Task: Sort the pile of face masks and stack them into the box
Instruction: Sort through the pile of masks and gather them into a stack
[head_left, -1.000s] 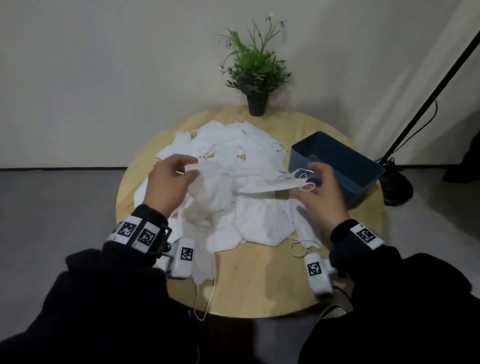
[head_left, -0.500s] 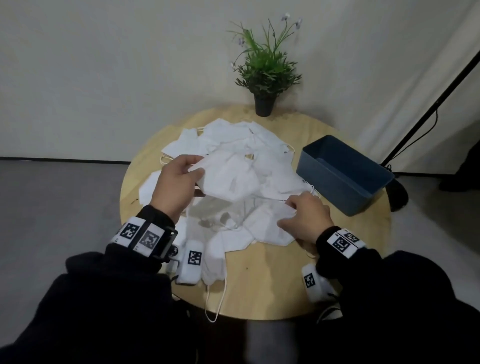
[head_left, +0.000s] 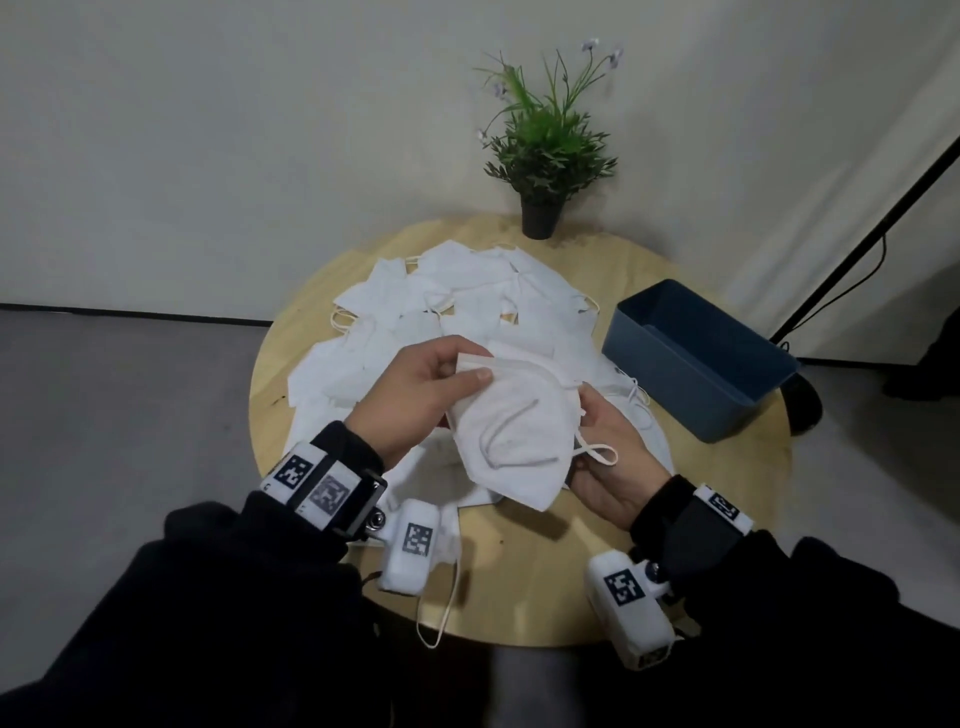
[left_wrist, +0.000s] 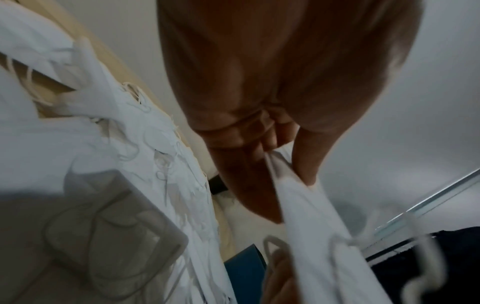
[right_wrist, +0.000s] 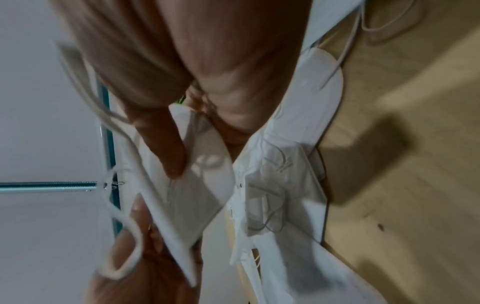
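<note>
**One mask held in both hands above the pile, box sits right**

While both hands are raised over the near half of the table (head_left: 519, 587), one white folded face mask (head_left: 511, 436) is held between them, lifted clear of the pile of masks (head_left: 467, 296). Left hand (head_left: 415, 395): back of hand up, thumb on top and fingers underneath, pinching the mask's far-left upper edge; left wrist view shows the same pinch, thumb and fingers closed on the fabric (left_wrist: 285, 179). Right hand (head_left: 608, 457): palm turned up and leftward, thumb on the mask's right edge, fingers behind it; right wrist view shows thumb pressed on the mask face (right_wrist: 197, 185) with fingers curled behind. One ear loop (head_left: 597, 452) hangs from the mask's right side across the right palm.

Counts: 1 mask in hand; pile is many overlapping white masks spread over the far and left part of the table, exact number cannot be told. One more loop (head_left: 441, 613) dangles over the near table edge. 1 blue box (head_left: 691, 374), open top, at the right side of the table, just beside the pile's right edge; no masks visible in the part of the inside that shows. 1 potted plant (head_left: 543, 171) at the far edge. 1 round wooden table. Black stand pole (head_left: 883, 218) at far right, off the table. Both sleeves black, marker bands on both wrists.
</note>
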